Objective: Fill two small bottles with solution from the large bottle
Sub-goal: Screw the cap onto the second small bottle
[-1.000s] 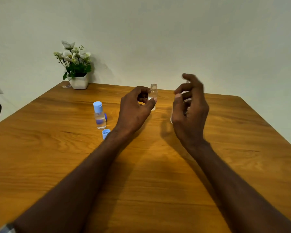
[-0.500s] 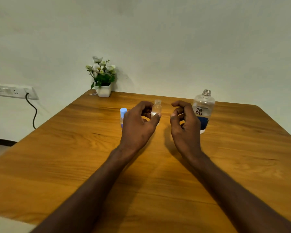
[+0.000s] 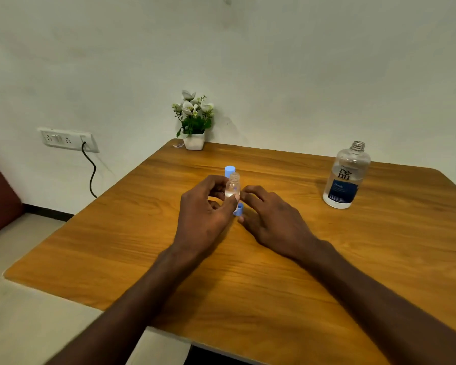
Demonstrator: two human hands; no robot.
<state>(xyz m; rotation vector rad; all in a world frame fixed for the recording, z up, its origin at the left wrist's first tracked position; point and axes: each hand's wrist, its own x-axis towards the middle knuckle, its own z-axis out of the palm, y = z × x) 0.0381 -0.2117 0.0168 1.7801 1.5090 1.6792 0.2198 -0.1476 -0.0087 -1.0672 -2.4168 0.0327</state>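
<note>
**Capping the Second Small Bottle**

While the left hand (image 3: 206, 214) pinches the uncapped small bottle (image 3: 232, 186) upright between thumb and fingers, the right hand (image 3: 271, 219) reaches in just beside it, its fingers loosely curled toward the loose blue cap (image 3: 239, 209). Whether those fingers already grip the cap cannot be told; the thumb lies close under it. The cap sits directly below the held bottle, low near the counter (image 3: 142, 233). Clear liquid shows in the bottle's lower part. Right behind the held bottle, a second small bottle's blue cap (image 3: 230, 170) peeks out, already closed by the look of it. The large bottle (image 3: 346, 175) stands open and upright well apart to the right of the held bottle, its own cap not in view. A potted plant (image 3: 194, 119) sits far behind the held bottle at the counter's back edge.

The step in hand appears to be closing this bottle. To do it well, the person should keep the bottle vertical so nothing spills, take the cap by its sides with thumb and forefinger, bring it squarely over the threaded neck, and turn gently until it seats. The left pinch should stay low on the body, leaving the neck free. Squeezing the thin plastic too hard could push liquid out of the open mouth.
</note>
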